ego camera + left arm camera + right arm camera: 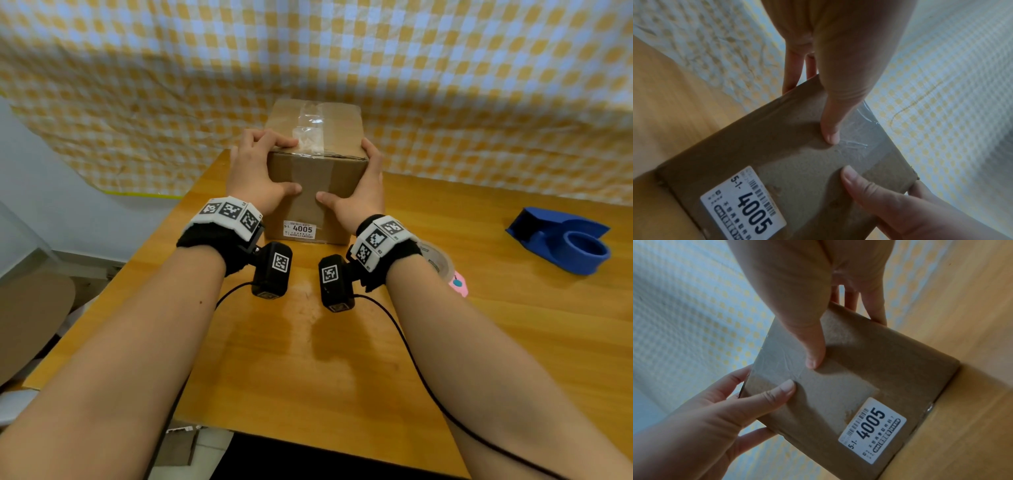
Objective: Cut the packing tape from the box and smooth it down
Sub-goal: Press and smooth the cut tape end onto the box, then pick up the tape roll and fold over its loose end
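A brown cardboard box (329, 171) stands upright on the wooden table (308, 359), with a white label (299, 229) reading 4005 low on its near face. Clear packing tape (310, 130) runs across its top and down the near face, wrinkled at the top edge. My left hand (257, 171) grips the box's upper left corner, its fingers curled over the top and its thumb (830, 128) on the near face beside the tape (859, 139). My right hand (368, 186) grips the right side, its thumb (813, 356) pressing the near face.
A blue tape dispenser (561, 240) lies at the right of the table. A roll of clear tape (436, 260) and a small pink object (458, 282) sit just behind my right wrist. A yellow checked cloth (342, 51) hangs close behind the box. The table's left edge is near.
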